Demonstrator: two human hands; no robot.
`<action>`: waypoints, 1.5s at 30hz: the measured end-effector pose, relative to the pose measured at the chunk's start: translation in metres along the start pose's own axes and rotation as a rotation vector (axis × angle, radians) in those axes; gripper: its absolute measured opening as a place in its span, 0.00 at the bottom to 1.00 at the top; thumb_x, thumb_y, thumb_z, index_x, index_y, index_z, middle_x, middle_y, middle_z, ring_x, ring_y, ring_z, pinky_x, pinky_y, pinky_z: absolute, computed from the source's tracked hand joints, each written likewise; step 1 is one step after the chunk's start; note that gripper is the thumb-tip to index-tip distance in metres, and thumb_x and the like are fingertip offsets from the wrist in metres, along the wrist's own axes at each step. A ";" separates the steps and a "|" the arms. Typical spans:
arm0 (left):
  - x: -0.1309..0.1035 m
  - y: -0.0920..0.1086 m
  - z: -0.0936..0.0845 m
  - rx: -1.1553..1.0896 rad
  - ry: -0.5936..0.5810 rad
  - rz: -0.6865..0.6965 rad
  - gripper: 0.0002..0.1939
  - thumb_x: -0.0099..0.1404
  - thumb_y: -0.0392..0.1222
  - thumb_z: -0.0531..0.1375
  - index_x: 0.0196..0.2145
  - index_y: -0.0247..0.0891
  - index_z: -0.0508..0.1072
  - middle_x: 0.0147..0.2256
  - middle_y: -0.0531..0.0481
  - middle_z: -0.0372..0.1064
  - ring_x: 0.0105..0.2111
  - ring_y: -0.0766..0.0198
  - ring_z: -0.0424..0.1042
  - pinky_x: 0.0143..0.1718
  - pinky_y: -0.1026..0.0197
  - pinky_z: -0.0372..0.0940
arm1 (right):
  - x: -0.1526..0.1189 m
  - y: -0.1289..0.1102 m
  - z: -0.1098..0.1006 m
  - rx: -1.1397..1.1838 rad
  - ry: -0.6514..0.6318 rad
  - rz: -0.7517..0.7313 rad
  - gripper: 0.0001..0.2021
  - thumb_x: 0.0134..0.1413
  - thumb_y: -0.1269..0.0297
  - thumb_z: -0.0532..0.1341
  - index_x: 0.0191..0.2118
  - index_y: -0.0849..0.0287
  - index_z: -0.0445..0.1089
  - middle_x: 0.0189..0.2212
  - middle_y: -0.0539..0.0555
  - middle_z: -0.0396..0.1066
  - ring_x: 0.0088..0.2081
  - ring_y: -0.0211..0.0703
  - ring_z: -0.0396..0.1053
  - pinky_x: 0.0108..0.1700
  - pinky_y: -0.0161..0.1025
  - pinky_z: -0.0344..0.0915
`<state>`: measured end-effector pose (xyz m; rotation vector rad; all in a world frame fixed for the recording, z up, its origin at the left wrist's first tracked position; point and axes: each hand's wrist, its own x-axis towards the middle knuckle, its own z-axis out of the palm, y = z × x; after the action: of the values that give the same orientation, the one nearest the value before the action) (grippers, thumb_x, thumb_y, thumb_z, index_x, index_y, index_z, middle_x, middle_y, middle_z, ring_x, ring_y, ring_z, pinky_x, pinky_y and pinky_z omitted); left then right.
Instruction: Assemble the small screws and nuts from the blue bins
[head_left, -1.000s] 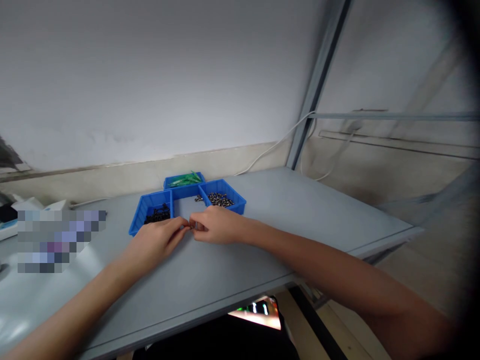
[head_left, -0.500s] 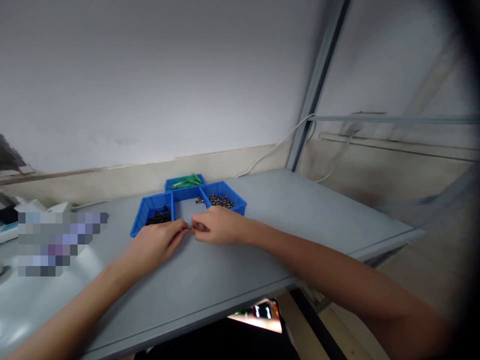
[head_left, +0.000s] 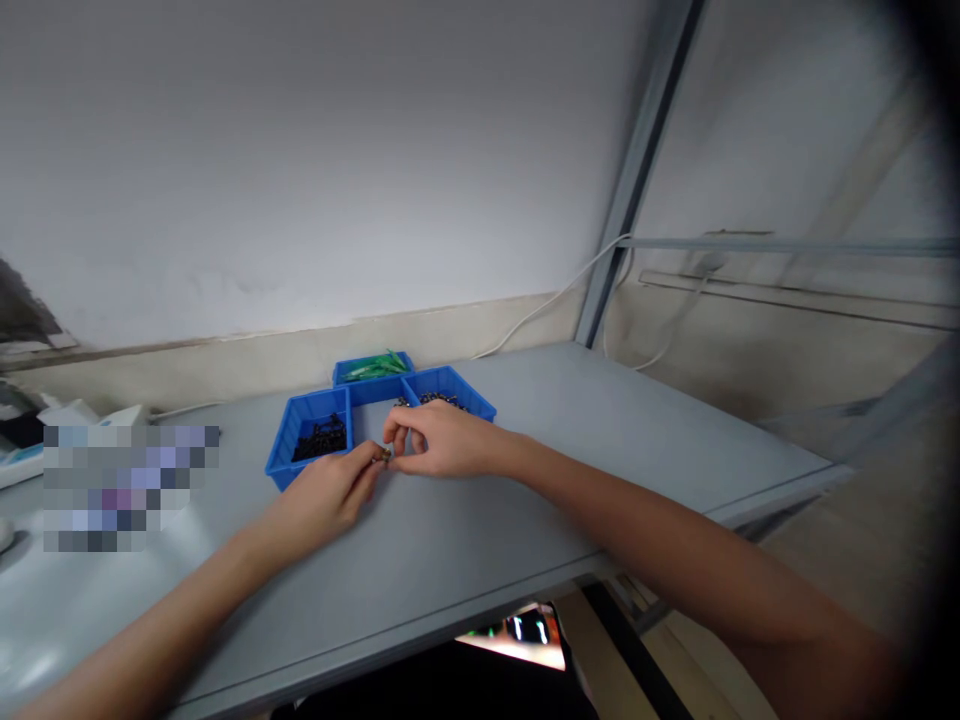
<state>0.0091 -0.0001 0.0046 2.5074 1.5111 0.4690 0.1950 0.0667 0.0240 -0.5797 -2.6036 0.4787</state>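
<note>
L hand (head_left: 326,492) pinches sm. part (head_left: 386,455); R hand (head_left: 448,440) adj., fingers (head_left: 392,424) curled, parted.

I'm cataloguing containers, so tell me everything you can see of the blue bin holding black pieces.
The blue bin is an open-topped box that looks like plastic, sitting upright on the grey table, in front and left of the bin of green pieces. Small black pieces lie heaped inside. The left hand partly hides its near edge; whether they touch is unclear.
</note>
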 end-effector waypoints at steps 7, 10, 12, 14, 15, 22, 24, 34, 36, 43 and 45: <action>0.001 -0.001 0.000 -0.019 0.015 -0.012 0.12 0.68 0.43 0.42 0.31 0.38 0.61 0.25 0.52 0.64 0.24 0.64 0.65 0.26 0.63 0.57 | 0.001 0.002 0.008 0.010 0.042 -0.011 0.07 0.52 0.63 0.57 0.35 0.60 0.66 0.26 0.49 0.70 0.29 0.35 0.65 0.31 0.31 0.57; 0.001 -0.001 0.000 0.008 0.025 -0.015 0.12 0.67 0.43 0.44 0.31 0.39 0.61 0.24 0.52 0.64 0.24 0.64 0.65 0.26 0.63 0.56 | 0.002 0.004 0.012 -0.011 0.045 0.031 0.08 0.52 0.60 0.56 0.33 0.60 0.65 0.25 0.49 0.70 0.27 0.35 0.65 0.30 0.32 0.57; 0.000 -0.001 0.000 0.040 0.024 -0.021 0.11 0.67 0.43 0.44 0.30 0.39 0.61 0.24 0.52 0.64 0.24 0.64 0.65 0.26 0.63 0.55 | 0.002 0.005 0.013 -0.021 0.032 0.048 0.11 0.54 0.56 0.55 0.31 0.60 0.65 0.23 0.49 0.69 0.26 0.35 0.64 0.28 0.32 0.56; 0.000 -0.001 -0.001 0.066 0.027 -0.029 0.11 0.66 0.42 0.44 0.31 0.38 0.62 0.25 0.51 0.65 0.24 0.63 0.65 0.27 0.62 0.55 | 0.002 0.005 0.012 -0.025 0.029 0.057 0.14 0.54 0.53 0.54 0.29 0.60 0.65 0.22 0.49 0.68 0.25 0.35 0.64 0.27 0.32 0.55; 0.000 -0.001 -0.002 0.071 0.029 -0.034 0.11 0.66 0.42 0.44 0.32 0.38 0.62 0.25 0.51 0.65 0.25 0.62 0.66 0.27 0.62 0.55 | 0.002 0.004 0.011 -0.016 0.036 0.059 0.14 0.54 0.53 0.54 0.30 0.60 0.65 0.22 0.49 0.68 0.26 0.35 0.64 0.28 0.32 0.56; 0.001 0.000 -0.001 -0.009 0.033 -0.084 0.12 0.67 0.42 0.41 0.31 0.39 0.60 0.22 0.53 0.63 0.22 0.64 0.65 0.26 0.63 0.56 | 0.001 0.002 0.005 0.084 0.066 -0.104 0.07 0.52 0.65 0.57 0.37 0.60 0.66 0.33 0.50 0.70 0.31 0.33 0.66 0.35 0.31 0.60; 0.002 0.000 -0.002 -0.033 0.030 -0.085 0.12 0.67 0.42 0.41 0.32 0.39 0.60 0.21 0.54 0.63 0.22 0.64 0.65 0.26 0.63 0.56 | 0.001 0.003 0.005 0.082 0.055 -0.123 0.06 0.53 0.66 0.56 0.35 0.60 0.66 0.32 0.50 0.70 0.32 0.33 0.66 0.35 0.31 0.60; 0.000 -0.001 -0.001 0.227 -0.176 -0.064 0.17 0.67 0.47 0.44 0.39 0.41 0.69 0.31 0.47 0.71 0.33 0.56 0.71 0.34 0.58 0.61 | 0.004 0.030 -0.014 -0.287 0.178 0.253 0.05 0.50 0.68 0.55 0.35 0.59 0.66 0.29 0.50 0.70 0.30 0.36 0.64 0.31 0.32 0.55; -0.001 0.000 -0.001 0.251 -0.190 -0.064 0.17 0.67 0.47 0.44 0.39 0.41 0.69 0.31 0.47 0.71 0.33 0.56 0.71 0.34 0.57 0.61 | 0.004 0.039 -0.016 -0.350 0.138 0.330 0.05 0.50 0.67 0.55 0.34 0.59 0.66 0.28 0.51 0.70 0.29 0.36 0.64 0.29 0.32 0.54; -0.003 0.000 -0.003 0.302 -0.187 -0.040 0.16 0.67 0.47 0.44 0.36 0.40 0.69 0.29 0.48 0.71 0.32 0.55 0.72 0.31 0.57 0.62 | 0.001 0.046 -0.019 -0.319 0.131 0.301 0.08 0.55 0.61 0.53 0.35 0.58 0.66 0.28 0.50 0.71 0.29 0.36 0.65 0.30 0.32 0.54; -0.004 0.000 -0.003 0.307 -0.185 -0.032 0.16 0.67 0.47 0.44 0.36 0.40 0.69 0.28 0.48 0.71 0.31 0.55 0.72 0.31 0.58 0.62 | 0.003 0.046 -0.023 -0.331 0.135 0.230 0.08 0.56 0.61 0.52 0.35 0.58 0.66 0.29 0.50 0.71 0.30 0.36 0.65 0.32 0.32 0.55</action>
<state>0.0061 -0.0032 0.0068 2.6535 1.6541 -0.0048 0.2185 0.1126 0.0252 -0.9912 -2.5128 0.0689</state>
